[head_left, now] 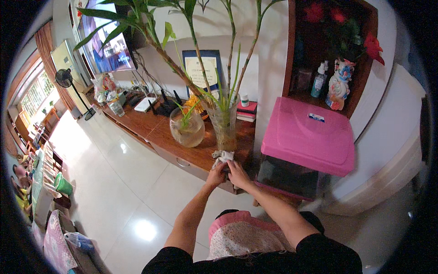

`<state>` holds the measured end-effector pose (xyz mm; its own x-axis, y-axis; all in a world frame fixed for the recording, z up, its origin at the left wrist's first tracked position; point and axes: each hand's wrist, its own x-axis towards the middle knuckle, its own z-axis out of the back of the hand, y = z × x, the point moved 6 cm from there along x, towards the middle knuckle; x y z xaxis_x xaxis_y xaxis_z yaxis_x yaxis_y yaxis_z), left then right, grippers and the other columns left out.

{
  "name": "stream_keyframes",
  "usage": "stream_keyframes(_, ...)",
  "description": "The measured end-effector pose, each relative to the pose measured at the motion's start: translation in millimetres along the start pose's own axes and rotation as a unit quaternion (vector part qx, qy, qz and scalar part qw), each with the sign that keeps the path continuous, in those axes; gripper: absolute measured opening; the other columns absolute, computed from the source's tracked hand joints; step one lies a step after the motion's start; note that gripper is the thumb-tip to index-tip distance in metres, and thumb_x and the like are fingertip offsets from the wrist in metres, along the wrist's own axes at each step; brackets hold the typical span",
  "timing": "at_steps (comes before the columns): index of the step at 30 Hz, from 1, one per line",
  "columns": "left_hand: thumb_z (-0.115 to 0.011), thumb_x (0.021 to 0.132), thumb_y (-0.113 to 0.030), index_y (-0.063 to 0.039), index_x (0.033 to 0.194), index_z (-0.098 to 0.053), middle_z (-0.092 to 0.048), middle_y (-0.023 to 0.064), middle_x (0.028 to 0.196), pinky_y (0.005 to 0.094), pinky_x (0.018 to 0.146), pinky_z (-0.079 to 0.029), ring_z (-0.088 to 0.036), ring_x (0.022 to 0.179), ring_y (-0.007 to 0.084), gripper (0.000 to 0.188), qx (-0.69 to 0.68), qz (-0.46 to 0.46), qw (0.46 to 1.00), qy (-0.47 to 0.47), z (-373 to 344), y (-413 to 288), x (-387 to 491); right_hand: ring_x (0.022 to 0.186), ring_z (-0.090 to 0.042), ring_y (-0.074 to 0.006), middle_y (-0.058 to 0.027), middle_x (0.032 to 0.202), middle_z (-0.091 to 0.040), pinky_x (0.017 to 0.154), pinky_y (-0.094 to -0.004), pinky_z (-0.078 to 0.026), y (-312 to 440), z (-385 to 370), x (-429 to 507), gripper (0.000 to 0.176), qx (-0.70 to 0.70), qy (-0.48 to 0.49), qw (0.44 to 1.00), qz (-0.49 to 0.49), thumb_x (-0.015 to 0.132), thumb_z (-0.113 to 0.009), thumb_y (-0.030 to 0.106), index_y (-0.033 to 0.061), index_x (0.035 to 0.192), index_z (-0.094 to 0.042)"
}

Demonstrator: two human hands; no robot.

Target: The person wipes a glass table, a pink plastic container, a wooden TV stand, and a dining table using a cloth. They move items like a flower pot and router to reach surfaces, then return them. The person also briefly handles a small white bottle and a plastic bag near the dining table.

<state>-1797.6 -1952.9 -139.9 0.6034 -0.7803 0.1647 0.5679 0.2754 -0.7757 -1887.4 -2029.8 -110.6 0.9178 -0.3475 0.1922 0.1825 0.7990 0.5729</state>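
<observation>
Both hands meet at the front edge of a brown wooden cabinet. A crumpled whitish cloth is held between them, bunched at the cabinet's edge. My left hand grips its left side; my right hand has its fingers on the right side. Just behind the cloth stands a tall clear vase with water and long plant stems. A round glass bowl with water and a small green plant is to its left. Parts of the cloth are hidden by the fingers.
A pink-lidded box stands close on the right. Behind the vase are a framed certificate and a small white bottle. A black router and a white device sit farther left. People are at the far left.
</observation>
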Motion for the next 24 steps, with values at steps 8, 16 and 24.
stream_keyframes(8, -0.055, 0.08, -0.017, -0.017, 0.127, -0.047, -0.05, 0.0034, 0.13, 0.0543, 0.1, -0.028, -0.04, 0.126, 0.0245, 0.047, 0.215, -0.082, 0.972, -0.051, 21.0, 22.2, -9.1, 0.12, -0.035, -0.0444, -0.0252, 0.137, -0.029, 0.098, -0.0504, -0.032, 6.3, -41.3, 31.2, 0.061, -0.06, 0.062, 0.996, 0.02, 0.079, -0.054, 0.009, 0.0115, 0.135, -0.031)
stream_keyframes(16, -0.053, 0.082, -0.016, -0.009, 0.123, -0.05, -0.051, 0.0095, 0.127, 0.0499, 0.098, -0.034, -0.046, 0.119, 0.0302, 0.042, 0.206, -0.071, 0.972, -0.088, 30.8, 37.8, 8.3, 0.123, -0.032, -0.0432, -0.0248, 0.134, -0.033, 0.1, -0.0497, -0.03, 17.0, -53.7, 64.6, 0.051, -0.109, 0.068, 0.992, 0.007, 0.079, -0.046, 0.003, 0.0057, 0.13, -0.036)
stream_keyframes(24, -0.058, 0.073, -0.007, 0.0, 0.111, -0.054, -0.056, 0.0164, 0.115, 0.04, 0.096, -0.04, -0.053, 0.106, 0.0348, 0.039, 0.168, -0.216, 0.953, -0.132, 14.4, -1.5, -26.5, 0.114, -0.042, -0.0398, -0.0241, 0.126, -0.043, 0.097, -0.0462, -0.034, 10.3, -43.4, 13.2, 0.051, -0.093, 0.027, 0.992, 0.082, 0.078, -0.047, 0.001, 0.0001, 0.128, -0.038)
